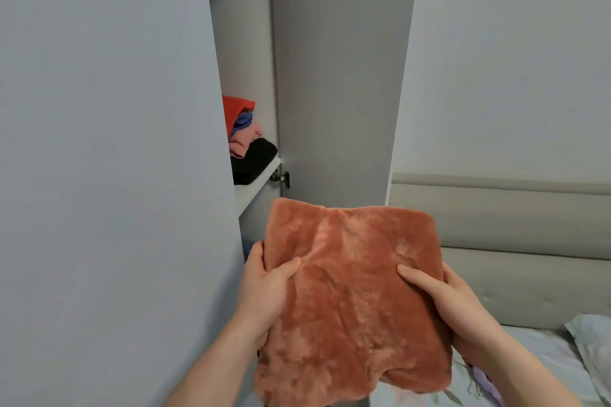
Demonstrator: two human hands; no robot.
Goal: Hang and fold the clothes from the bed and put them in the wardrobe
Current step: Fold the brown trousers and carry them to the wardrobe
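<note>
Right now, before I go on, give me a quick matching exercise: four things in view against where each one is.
Things:
1. fluffy rust garment
2. black folded garment
3. red garment
4. pillow

Places:
A. top of the stack on the wardrobe shelf
B. on the bed, far right
C. held between left hand and right hand
D. bottom of the shelf stack

Pairs: 1-C, 2-D, 3-A, 4-B

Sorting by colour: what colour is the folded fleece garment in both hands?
Rusty pinkish-orange, plain; the folded fleece garment shows clearly in the head view.
</note>
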